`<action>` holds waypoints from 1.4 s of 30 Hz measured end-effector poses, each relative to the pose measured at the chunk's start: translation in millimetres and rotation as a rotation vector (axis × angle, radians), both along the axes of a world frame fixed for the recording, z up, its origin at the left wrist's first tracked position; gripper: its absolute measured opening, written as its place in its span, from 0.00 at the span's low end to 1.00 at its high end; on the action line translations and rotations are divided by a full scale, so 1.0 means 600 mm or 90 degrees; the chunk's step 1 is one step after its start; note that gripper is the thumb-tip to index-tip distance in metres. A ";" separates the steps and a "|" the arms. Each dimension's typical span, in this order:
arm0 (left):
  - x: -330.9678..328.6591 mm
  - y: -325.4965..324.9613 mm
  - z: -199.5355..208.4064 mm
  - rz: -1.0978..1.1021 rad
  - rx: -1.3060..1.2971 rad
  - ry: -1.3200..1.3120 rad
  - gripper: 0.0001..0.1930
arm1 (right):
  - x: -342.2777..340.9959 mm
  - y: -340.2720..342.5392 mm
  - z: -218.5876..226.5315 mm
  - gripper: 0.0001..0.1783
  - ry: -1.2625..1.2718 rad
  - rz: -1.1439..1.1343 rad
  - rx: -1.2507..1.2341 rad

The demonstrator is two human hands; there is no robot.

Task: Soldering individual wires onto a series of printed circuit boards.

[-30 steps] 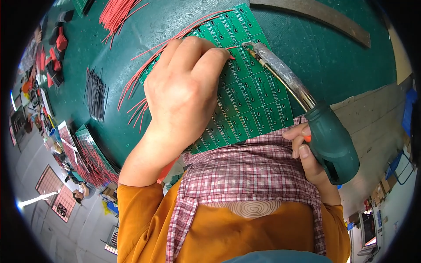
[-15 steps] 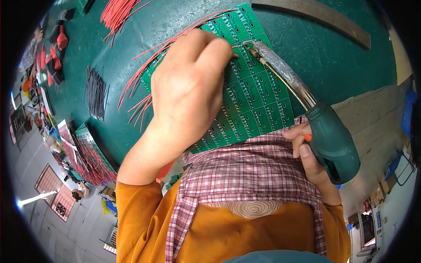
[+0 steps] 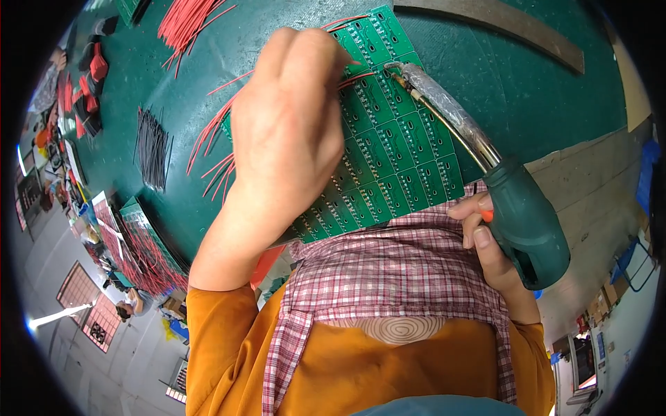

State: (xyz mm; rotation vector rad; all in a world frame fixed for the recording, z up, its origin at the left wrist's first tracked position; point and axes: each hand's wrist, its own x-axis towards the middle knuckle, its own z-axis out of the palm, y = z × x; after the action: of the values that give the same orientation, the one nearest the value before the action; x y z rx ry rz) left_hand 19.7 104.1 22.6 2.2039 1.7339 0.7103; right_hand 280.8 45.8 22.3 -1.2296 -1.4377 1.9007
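Observation:
A panel of green circuit boards (image 3: 409, 132) lies tilted in front of me, its lower edge against my checked apron. My left hand (image 3: 288, 132) is closed above the panel's left part, fingertips pinched and a little blurred. A short red wire (image 3: 355, 63) pokes out from them. Below it, another red wire (image 3: 362, 75) runs from under the hand to a pad near the iron's tip. My right hand (image 3: 489, 239) grips a soldering iron (image 3: 527, 222) with a dark green handle. Its bent tip touches or hovers just over the panel; I cannot tell which.
Loose red wires (image 3: 186, 28) and black wires (image 3: 151, 149) lie in bundles on the green table (image 3: 201, 90). Wired boards (image 3: 142, 243) are stacked at the left edge. A curved-looking metal bar (image 3: 499, 28) lies beyond the panel.
My left hand has moved up and left, away from the iron's tip. More of the red wire by the tip shows now. The iron and my right hand have stayed nearly still.

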 end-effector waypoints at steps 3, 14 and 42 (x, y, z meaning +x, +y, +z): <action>0.002 -0.003 0.007 0.059 -0.055 -0.055 0.10 | -0.001 -0.003 -0.003 0.13 0.007 -0.016 0.001; 0.024 0.006 -0.005 0.091 -0.165 -0.114 0.13 | -0.005 -0.005 -0.007 0.13 0.011 -0.024 0.087; 0.043 0.017 0.021 0.139 -0.238 -0.214 0.13 | 0.001 0.001 -0.013 0.15 -0.065 0.042 0.099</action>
State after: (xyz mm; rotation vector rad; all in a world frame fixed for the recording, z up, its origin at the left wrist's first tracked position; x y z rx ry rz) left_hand 45.5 114.1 35.3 1.5694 1.7729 0.6887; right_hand 281.4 46.4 14.6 -1.2348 -1.6637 1.7528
